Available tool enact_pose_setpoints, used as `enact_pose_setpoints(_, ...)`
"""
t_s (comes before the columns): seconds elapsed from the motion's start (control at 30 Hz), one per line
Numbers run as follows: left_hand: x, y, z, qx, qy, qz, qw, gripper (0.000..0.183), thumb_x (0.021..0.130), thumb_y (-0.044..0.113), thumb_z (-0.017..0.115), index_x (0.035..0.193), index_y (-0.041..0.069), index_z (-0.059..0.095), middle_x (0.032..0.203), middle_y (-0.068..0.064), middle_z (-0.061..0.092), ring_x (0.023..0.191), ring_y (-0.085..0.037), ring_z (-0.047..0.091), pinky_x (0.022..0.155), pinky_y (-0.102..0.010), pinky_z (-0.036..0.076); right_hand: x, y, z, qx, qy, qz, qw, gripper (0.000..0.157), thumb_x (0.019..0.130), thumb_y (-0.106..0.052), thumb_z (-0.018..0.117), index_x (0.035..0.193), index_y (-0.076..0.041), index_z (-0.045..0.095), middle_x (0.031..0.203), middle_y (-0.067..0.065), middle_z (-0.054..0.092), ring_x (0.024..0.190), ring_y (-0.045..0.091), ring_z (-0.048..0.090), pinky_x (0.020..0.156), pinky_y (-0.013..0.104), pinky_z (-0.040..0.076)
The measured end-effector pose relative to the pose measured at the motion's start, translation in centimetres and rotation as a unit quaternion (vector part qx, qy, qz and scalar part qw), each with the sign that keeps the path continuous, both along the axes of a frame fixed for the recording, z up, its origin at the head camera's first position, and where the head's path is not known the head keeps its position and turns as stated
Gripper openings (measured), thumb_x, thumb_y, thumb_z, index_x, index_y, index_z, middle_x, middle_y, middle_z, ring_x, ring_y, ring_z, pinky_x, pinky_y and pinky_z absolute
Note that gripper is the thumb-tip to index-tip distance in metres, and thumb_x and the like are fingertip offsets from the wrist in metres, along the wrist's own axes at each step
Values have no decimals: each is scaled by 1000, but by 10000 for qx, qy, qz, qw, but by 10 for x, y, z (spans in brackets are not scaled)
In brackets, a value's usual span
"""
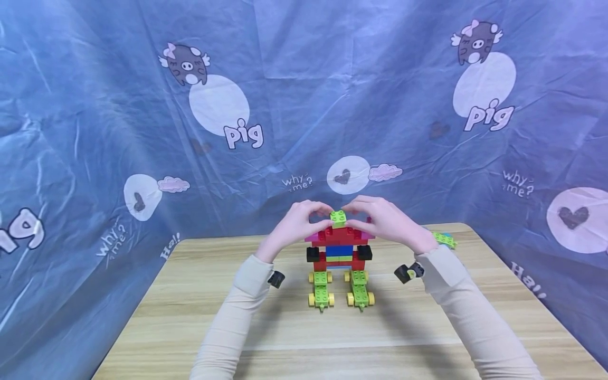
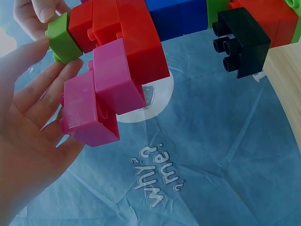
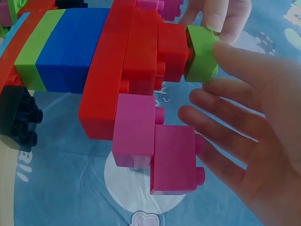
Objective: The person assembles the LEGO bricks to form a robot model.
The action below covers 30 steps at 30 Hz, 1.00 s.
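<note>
A robot-like figure of toy building bricks stands upright on the table. On its very top is a lime green brick [image 1: 338, 218], touching the red brick below. My left hand [image 1: 298, 222] pinches this brick from the left between thumb and finger; my right hand [image 1: 386, 219] pinches it from the right. Below come red bricks [image 3: 106, 70], blue bricks [image 1: 339, 250] and black side bricks [image 2: 242, 42]. Stepped pink bricks [image 3: 173, 157] jut out at the shoulders, near the hands' other fingers. Two green wheeled bases [image 1: 321, 292] with yellow wheels form the feet.
Loose green and blue bricks [image 1: 444, 240] lie at the table's back right, beyond the right forearm. The wooden table [image 1: 190, 316] ends at a blue printed cloth [image 1: 294, 105] hanging behind and at both sides.
</note>
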<state>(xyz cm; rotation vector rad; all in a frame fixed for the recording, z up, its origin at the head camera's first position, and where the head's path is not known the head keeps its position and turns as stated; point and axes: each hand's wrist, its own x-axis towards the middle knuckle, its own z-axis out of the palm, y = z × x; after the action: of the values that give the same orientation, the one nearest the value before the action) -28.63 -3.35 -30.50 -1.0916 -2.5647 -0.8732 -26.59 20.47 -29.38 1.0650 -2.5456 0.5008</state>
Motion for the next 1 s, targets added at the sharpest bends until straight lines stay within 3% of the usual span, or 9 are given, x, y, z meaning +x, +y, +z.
enact_pose_setpoints(0.23, 0, 0, 0, 68, -67, 81, 9999, 30, 85, 32, 68, 109, 15, 68, 103, 1, 71, 95, -13, 61, 84, -32, 53, -1, -1, 0, -27, 52, 24, 10000, 26, 87, -31, 65, 111, -18, 67, 100, -5, 67, 73, 3, 58, 68, 24, 53)
enact_pose_setpoints(0.53, -2, 1, -2, 188, -113, 119, 9997, 29, 84, 33, 69, 107, 15, 69, 101, 1, 71, 94, -13, 60, 80, -34, 53, -2, 0, -2, -124, 41, 60, 9999, 25, 87, -30, 66, 109, -17, 67, 96, -5, 69, 75, 4, 60, 69, 26, 54)
enact_pose_setpoints(0.77, -2, 1, -3, 323, -243, 27, 9992, 30, 84, 32, 69, 108, 14, 69, 102, -3, 72, 97, -22, 62, 82, -43, 52, -4, 0, -2, -151, 116, 171, 9997, 24, 86, -27, 67, 106, -16, 68, 97, -4, 70, 76, 5, 62, 69, 24, 55)
enact_pose_setpoints(1.0, -3, 1, -5, 318, -151, 41, 9994, 30, 83, 34, 70, 107, 16, 69, 101, -1, 72, 94, -12, 60, 82, -37, 53, -5, -1, 0, -237, -148, 281, 9992, 24, 84, -23, 69, 106, -13, 68, 91, -4, 71, 77, 4, 64, 70, 25, 56)
